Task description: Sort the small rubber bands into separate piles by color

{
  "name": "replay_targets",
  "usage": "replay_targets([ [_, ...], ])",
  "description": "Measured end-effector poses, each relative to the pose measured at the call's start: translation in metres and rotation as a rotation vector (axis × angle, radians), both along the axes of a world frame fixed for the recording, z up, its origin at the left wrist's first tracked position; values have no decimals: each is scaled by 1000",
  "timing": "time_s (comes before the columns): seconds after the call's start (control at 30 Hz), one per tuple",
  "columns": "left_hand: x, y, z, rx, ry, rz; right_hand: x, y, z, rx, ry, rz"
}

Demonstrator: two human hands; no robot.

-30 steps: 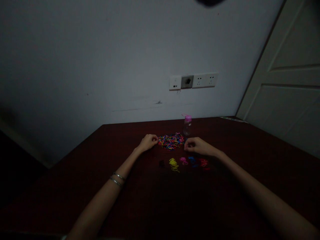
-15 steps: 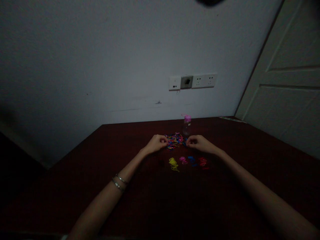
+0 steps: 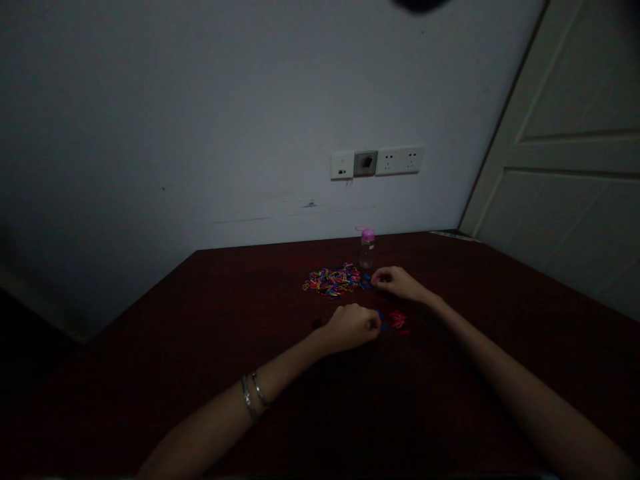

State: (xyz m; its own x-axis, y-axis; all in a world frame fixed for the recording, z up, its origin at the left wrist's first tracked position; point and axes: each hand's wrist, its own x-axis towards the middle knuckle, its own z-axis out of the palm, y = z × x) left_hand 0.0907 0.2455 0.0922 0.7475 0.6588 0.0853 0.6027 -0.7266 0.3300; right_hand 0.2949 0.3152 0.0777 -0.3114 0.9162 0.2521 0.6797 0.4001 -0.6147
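Curling thumb toward index on both hands; can't tell if either pinches anything. Left hand is at the blue pieces, right hand beside the mixed heap. Light edge pinches should avoid dragging neighbours.

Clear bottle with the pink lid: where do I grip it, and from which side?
Probably around the body of the clear bottle, below its pink lid, coming from the right: it stands upright, and the multicoloured pile lies to its front left.
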Motion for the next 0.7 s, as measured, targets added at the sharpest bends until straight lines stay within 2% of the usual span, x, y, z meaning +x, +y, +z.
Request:
replay_targets([
  [0.23,9,-3,-11,145,79,-6,-3,-3,4,1,-5,1],
  [0.37,7,-1,-3,113,16,-1,1,0,2,26,-16,-14],
  [0.43,2,5,4,96,-45,36,6,3,-2,50,-38,-74],
  [0.57,-20,35,15,102,-209,186,14,6,-8,99,-131,-230],
  [0.7,-60,83,7,102,-352,467,13,3,-11,76,-214,-243],
])
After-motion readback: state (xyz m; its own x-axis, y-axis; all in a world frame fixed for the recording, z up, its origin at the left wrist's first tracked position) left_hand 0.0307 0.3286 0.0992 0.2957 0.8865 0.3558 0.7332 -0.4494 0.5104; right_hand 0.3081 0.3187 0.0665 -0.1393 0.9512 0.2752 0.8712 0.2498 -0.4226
